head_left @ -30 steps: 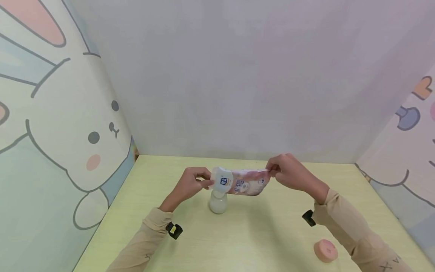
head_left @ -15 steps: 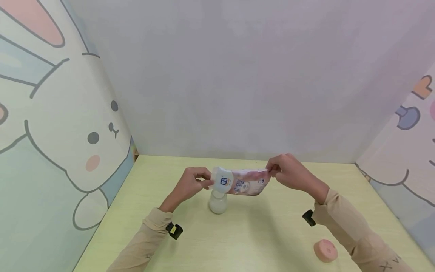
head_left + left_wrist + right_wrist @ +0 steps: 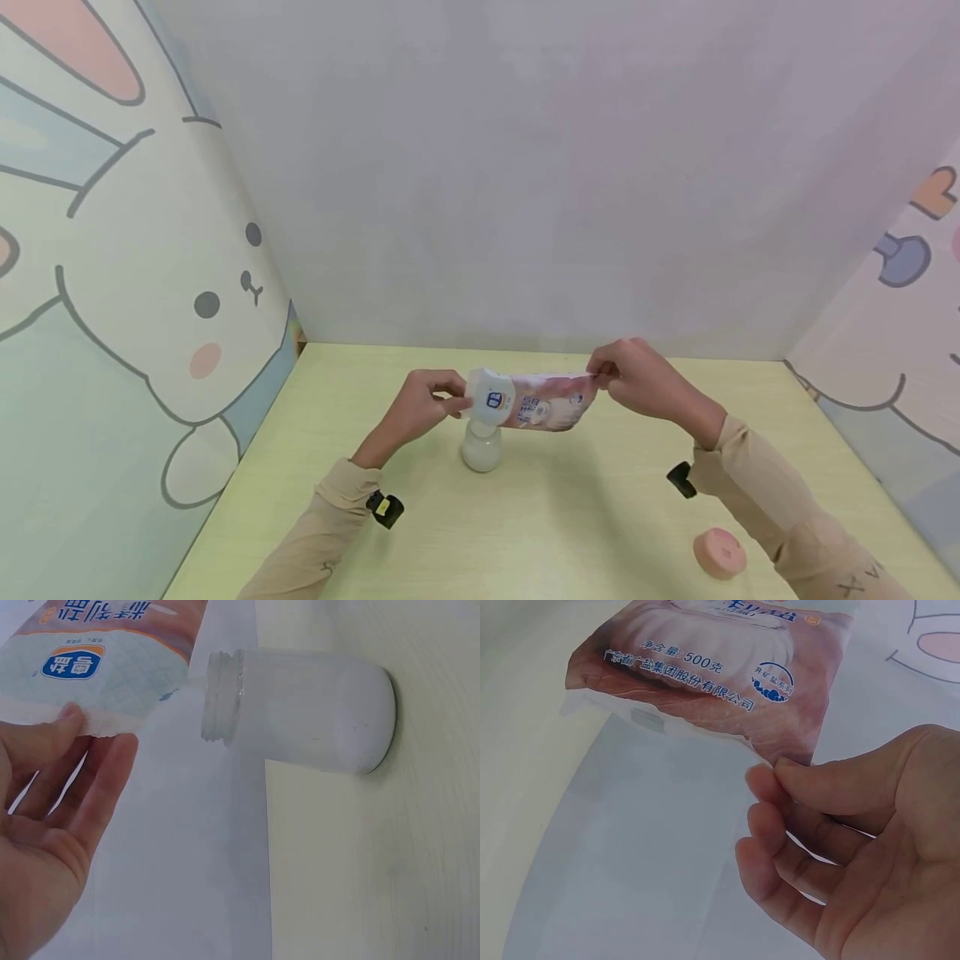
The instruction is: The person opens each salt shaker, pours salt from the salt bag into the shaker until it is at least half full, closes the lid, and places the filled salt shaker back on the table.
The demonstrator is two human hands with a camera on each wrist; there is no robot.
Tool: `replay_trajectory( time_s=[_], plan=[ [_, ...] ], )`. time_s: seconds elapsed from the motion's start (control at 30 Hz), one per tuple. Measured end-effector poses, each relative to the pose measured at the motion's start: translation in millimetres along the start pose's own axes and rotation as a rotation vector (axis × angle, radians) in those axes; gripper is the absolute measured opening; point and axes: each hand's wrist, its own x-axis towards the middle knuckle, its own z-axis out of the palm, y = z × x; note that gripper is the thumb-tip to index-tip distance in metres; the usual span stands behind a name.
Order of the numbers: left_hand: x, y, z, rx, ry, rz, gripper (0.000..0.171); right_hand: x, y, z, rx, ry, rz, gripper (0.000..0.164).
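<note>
A pink and white salt bag (image 3: 543, 404) is held in the air, stretched sideways between both hands. My left hand (image 3: 422, 406) pinches its pale end edge between thumb and fingers. At the bag's other end, my right hand (image 3: 648, 385) pinches an upper corner. Beneath the bag's left end stands an upright clear jar (image 3: 482, 450) with a threaded neck, its mouth uncovered. In the left wrist view, a whitish streak runs from the bag's corner to the mouth of the jar (image 3: 300, 709), and white stuff fills its lower part. Printed text faces the camera on the bag (image 3: 712, 667).
A round pink lid (image 3: 720, 553) lies on the pale yellow table (image 3: 480, 533) at the right front, near the right sleeve. A plain grey-white wall (image 3: 540, 183) rises behind the table. Cartoon-printed panels (image 3: 150, 317) flank both sides.
</note>
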Motion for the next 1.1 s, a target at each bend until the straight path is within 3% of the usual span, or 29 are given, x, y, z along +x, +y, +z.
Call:
replay_trajectory(
  time_s=[1.1],
  plan=[
    [0.5, -2.1, 0.8, 0.002, -0.002, 0.004, 0.005, 0.2, -2.5, -1.0, -0.008, -0.008, 0.013, 0.022]
  ],
)
